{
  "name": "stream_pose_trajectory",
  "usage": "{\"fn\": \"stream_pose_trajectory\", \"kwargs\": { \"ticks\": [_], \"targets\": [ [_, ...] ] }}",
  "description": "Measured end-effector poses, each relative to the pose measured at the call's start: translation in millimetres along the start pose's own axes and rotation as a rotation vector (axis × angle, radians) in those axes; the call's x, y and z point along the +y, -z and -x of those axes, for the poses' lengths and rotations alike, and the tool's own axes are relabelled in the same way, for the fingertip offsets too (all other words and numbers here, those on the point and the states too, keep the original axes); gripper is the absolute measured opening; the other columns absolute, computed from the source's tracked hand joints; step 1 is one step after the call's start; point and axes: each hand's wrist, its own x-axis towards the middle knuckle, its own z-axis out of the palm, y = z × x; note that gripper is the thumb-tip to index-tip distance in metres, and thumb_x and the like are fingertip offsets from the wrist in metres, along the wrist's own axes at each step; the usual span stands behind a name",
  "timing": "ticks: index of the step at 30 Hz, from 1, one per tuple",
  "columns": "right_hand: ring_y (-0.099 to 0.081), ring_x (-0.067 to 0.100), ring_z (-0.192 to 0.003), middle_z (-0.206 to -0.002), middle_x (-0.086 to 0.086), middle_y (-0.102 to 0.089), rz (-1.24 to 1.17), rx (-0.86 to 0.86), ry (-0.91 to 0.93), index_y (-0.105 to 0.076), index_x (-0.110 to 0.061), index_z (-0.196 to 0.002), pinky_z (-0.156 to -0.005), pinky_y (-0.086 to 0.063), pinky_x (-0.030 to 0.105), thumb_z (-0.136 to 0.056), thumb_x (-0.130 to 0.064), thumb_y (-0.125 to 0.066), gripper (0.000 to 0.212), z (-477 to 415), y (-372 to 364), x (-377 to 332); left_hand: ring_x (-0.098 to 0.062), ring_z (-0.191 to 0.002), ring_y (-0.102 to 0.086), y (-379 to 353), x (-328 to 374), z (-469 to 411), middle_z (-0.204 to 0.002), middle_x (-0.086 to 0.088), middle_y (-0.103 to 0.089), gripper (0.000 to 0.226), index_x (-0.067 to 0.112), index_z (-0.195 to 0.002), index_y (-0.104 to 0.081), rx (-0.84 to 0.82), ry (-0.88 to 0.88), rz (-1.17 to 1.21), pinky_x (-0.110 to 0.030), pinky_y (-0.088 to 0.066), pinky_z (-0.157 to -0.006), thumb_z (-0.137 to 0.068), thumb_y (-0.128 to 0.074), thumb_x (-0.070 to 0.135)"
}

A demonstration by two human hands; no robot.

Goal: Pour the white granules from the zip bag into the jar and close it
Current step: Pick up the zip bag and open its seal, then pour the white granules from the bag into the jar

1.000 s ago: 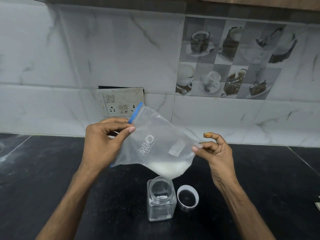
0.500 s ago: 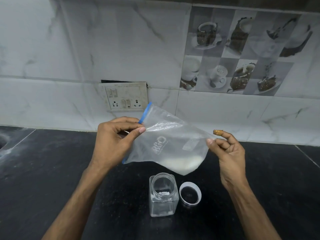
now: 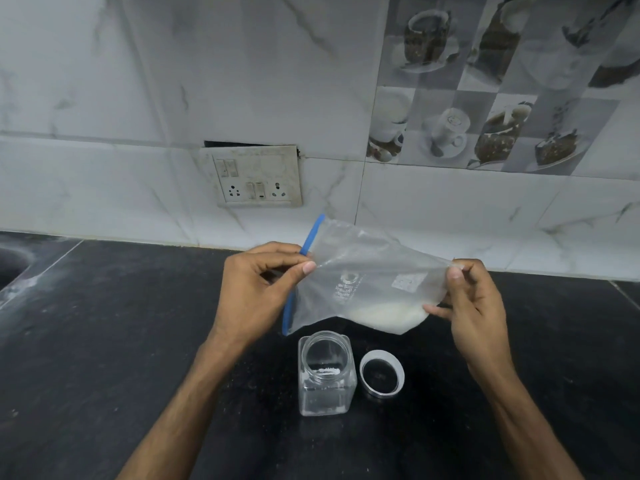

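A clear zip bag (image 3: 360,271) with a blue zip strip hangs sideways above the counter. White granules (image 3: 388,315) lie heaped in its lower right corner. My left hand (image 3: 258,292) pinches the bag at the zip end. My right hand (image 3: 474,299) pinches the bag's opposite end, thumb and fingers on its right edge. Directly below stands a clear square jar (image 3: 327,374), open, with a few white granules at its bottom. Its lid (image 3: 382,374), white-rimmed, lies upside down on the counter just right of the jar.
The black stone counter (image 3: 104,341) runs under everything. A sink edge (image 3: 14,268) shows at the far left. A white switch and socket plate (image 3: 256,176) sits on the marble-tiled wall behind.
The bag has swung flatter, its zip end lower and its right end higher. My right hand has shifted to pinch the bag's far edge. The camera has tilted down slightly.
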Motion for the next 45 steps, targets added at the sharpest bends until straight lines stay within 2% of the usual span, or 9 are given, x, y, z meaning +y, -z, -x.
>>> {"fn": "stream_pose_trajectory", "kwargs": {
  "ticks": [5,9,16,20,24,28,30,38,45],
  "targets": [
    [-0.074,0.002,-0.08,-0.088,-0.019,-0.076,0.067,-0.025,0.01,-0.064,-0.029,-0.1,-0.072,-0.06,0.022,-0.092,-0.042,-0.061,0.016,3.3,21.3,-3.9,-0.002,-0.084,-0.073,-13.0,-12.1,18.5,-0.092,0.017,-0.078,0.01,0.034,-0.085,-0.078,-0.001,0.061,0.068,-0.017,-0.059,-0.075,-0.075,-0.078,0.03],
    [-0.073,0.006,-0.077,-0.088,-0.011,-0.076,0.082,-0.027,0.048,-0.07,-0.03,-0.094,-0.07,-0.055,0.011,-0.087,-0.013,-0.074,0.019,2.6,36.2,-8.3,-0.002,-0.086,-0.074,-19.9,-20.9,32.6,-0.097,0.011,-0.078,0.011,0.033,-0.086,-0.079,-0.025,0.086,0.075,-0.015,-0.058,-0.077,-0.077,-0.077,0.027],
    [-0.071,0.003,-0.079,-0.089,-0.005,-0.075,0.182,-0.013,0.106,-0.072,-0.016,-0.097,-0.074,-0.054,0.008,-0.087,-0.005,-0.073,0.015,9.4,42.3,-14.7,-0.006,-0.088,-0.075,-31.7,-39.3,55.7,-0.098,0.01,-0.078,0.011,0.037,-0.086,-0.081,-0.075,0.16,0.122,-0.017,-0.059,-0.078,-0.077,-0.078,0.031],
    [-0.072,0.001,-0.087,-0.093,-0.01,-0.075,0.231,-0.027,0.152,-0.075,-0.012,-0.108,-0.076,-0.055,0.009,-0.086,-0.008,-0.074,0.022,14.0,37.9,-19.5,-0.005,-0.093,-0.075,-35.7,-53.4,71.1,-0.105,0.016,-0.075,0.029,0.036,-0.088,-0.08,-0.22,0.221,0.093,-0.022,-0.061,-0.082,-0.064,-0.09,0.027],
    [-0.072,0.001,-0.089,-0.095,-0.012,-0.075,0.237,-0.053,0.196,-0.075,-0.013,-0.11,-0.078,-0.055,0.01,-0.086,-0.02,-0.071,0.026,11.9,38.3,-27.3,0.005,-0.067,-0.066,-35.1,-57.1,74.5,-0.1,0.023,-0.075,0.053,0.056,-0.086,-0.075,-0.276,0.248,-0.055,-0.021,-0.061,-0.067,-0.064,-0.093,0.011],
    [-0.072,-0.003,-0.088,-0.093,-0.015,-0.074,0.241,-0.061,0.199,-0.075,-0.011,-0.109,-0.076,-0.054,0.007,-0.086,-0.019,-0.07,0.025,9.5,38.1,-31.6,0.015,-0.085,-0.067,-32.8,-56.0,74.1,-0.092,0.035,-0.073,0.032,0.045,-0.076,-0.08,-0.379,0.21,-0.102,0.0,-0.047,-0.075,-0.06,-0.093,0.021],
    [-0.071,-0.005,-0.086,-0.093,-0.017,-0.073,0.227,-0.066,0.188,-0.075,-0.012,-0.108,-0.076,-0.053,0.007,-0.087,-0.016,-0.071,0.022,8.3,39.0,-33.0,0.011,-0.084,-0.068,-34.2,-58.7,74.4,-0.081,0.033,-0.073,0.023,0.036,-0.07,-0.081,-0.355,0.241,-0.155,-0.001,-0.046,-0.074,-0.064,-0.092,0.016],
    [-0.07,-0.006,-0.076,-0.091,0.001,-0.076,0.195,-0.065,0.187,-0.074,-0.001,-0.11,-0.073,-0.054,0.007,-0.087,-0.006,-0.072,0.024,3.1,35.5,-32.5,0.002,-0.094,-0.067,-35.4,-63.7,74.3,-0.087,0.034,-0.073,0.035,0.049,-0.07,-0.077,-0.347,0.266,-0.246,-0.018,-0.052,-0.084,-0.066,-0.092,0.018],
    [-0.072,-0.004,-0.08,-0.093,-0.006,-0.075,0.208,-0.092,0.194,-0.073,-0.006,-0.11,-0.073,-0.055,0.009,-0.086,-0.008,-0.072,0.025,4.3,30.9,-36.2,0.009,-0.093,-0.069,-28.7,-58.3,74.4,-0.094,0.031,-0.075,0.026,0.043,-0.081,-0.079,-0.263,0.205,-0.109,-0.004,-0.048,-0.081,-0.07,-0.089,0.022]
  ]
}}
